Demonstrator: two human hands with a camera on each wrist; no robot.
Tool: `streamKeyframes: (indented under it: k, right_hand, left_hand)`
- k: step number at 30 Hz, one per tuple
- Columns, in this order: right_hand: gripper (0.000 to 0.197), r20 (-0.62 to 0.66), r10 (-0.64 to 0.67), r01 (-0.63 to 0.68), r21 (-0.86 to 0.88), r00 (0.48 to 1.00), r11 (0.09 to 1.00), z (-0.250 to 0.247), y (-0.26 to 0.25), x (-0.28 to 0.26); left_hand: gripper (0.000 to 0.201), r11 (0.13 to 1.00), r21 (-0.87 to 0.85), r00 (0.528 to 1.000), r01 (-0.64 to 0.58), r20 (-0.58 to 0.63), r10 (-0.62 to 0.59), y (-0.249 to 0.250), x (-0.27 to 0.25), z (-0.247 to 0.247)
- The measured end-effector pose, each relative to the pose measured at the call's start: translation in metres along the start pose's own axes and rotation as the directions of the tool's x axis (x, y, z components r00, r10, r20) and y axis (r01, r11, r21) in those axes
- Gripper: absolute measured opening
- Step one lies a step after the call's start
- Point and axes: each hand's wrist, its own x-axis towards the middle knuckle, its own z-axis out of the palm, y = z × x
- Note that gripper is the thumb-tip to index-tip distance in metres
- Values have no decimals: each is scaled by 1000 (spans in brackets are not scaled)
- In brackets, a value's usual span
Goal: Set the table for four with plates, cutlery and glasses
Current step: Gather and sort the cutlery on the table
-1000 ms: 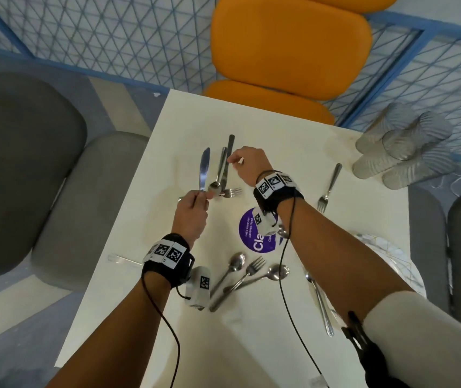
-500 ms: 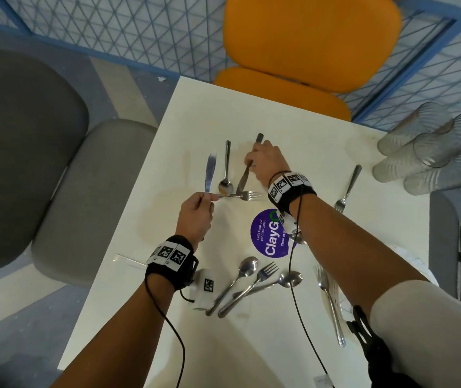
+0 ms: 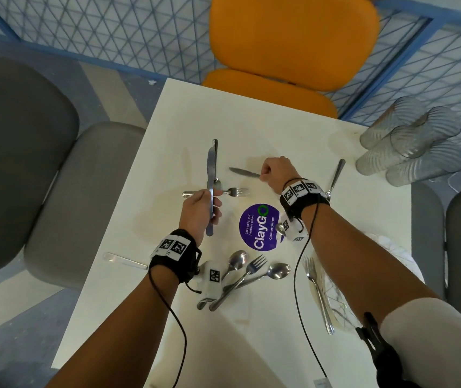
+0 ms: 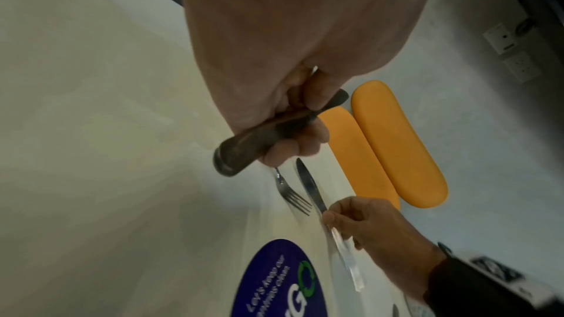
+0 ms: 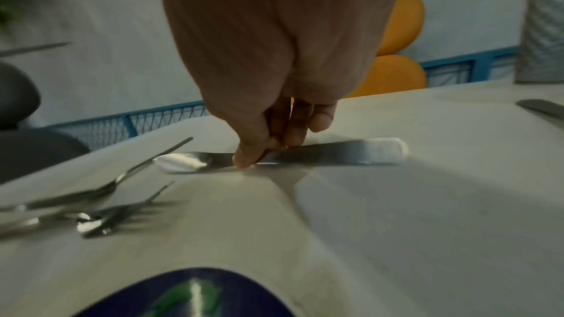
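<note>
On the white table, my left hand grips a steel knife by its handle, blade pointing away from me; the left wrist view shows my fingers curled round the dark handle. Behind that blade a spoon lies on the table. A fork lies crosswise by my left fingers, tines to the right. My right hand pinches a second knife low over the table, blade pointing left. In the right wrist view my thumb and fingers hold that knife at its middle.
Several ribbed glasses stand at the back right corner, with a fork beside them. Spoons and a fork lie in a loose heap near me. A plate with a fork sits under my right arm. An orange chair stands beyond.
My right hand has carried its knife from beside the spoon to the right and turned it crosswise. My left hand has taken hold of the other knife's handle.
</note>
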Motion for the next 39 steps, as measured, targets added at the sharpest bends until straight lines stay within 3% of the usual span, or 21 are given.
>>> streamKeyframes:
  k: [4,7,10,12,16,21,26,29,31,34,39]
  right_hand:
    - [3,-208,29,30,274,978,961,-21,-4,-27]
    - [5,-303,100,72,508,948,858,-41,-20,-54]
    - [4,-227,133,85,749,965,658,-45,-39,-84]
    - [8,-194,148,77,818,970,570,-40,-48,-101]
    - [8,-156,225,13,846,962,533,-33,-61,-129]
    - [11,-117,280,-24,891,953,453,-31,-66,-154]
    - [15,-183,225,-5,765,957,644,-22,-58,-160]
    - [38,-185,212,-7,738,960,675,-26,-55,-160]
    - [43,-227,165,57,733,960,678,-33,-53,-160]
    - [39,-275,87,130,682,957,719,-40,-49,-160]
    - [19,-344,86,139,579,935,803,-42,-48,-162]
  left_hand:
    - [29,999,1,998,-52,40,52,5,-3,8]
    - [28,997,-4,995,-72,74,72,10,-6,18]
    - [27,997,-10,990,-81,116,81,13,-11,31]
    - [26,997,-13,986,-79,148,80,14,-15,38]
    - [29,997,-8,969,-78,235,78,14,-30,50]
    - [32,997,13,965,-75,254,69,8,-47,55]
    - [28,999,-17,971,-44,236,47,-3,-59,53]
    - [30,998,-14,967,-59,247,61,-13,-64,50]
    - [31,997,31,964,-76,258,65,-19,-71,49]
    - [32,993,100,967,-59,254,32,-25,-83,50]
    - [38,998,34,959,-43,281,32,-33,-93,51]
